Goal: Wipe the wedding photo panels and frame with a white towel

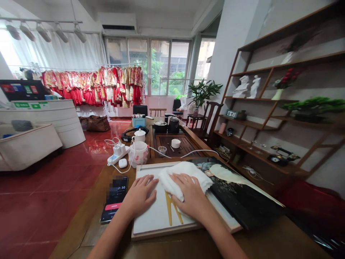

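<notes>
A shallow picture frame with a pale wooden edge lies on the brown table, its white panel facing up. My left hand rests flat on the panel's left side, fingers spread, holding nothing. Under my right hand is a bunched white towel; the fingers curve over it and press it onto the panel. A yellow forked piece shows below the towel, its upper end covered. Partly beside and over the frame's right side lies a dark printed picture with a pale figure.
Left of the frame lie a phone, a white earbud case and a power strip. Beyond are a pink-patterned cup, a lidded mug and a tea tray with a small white bowl. A white cable crosses behind the frame.
</notes>
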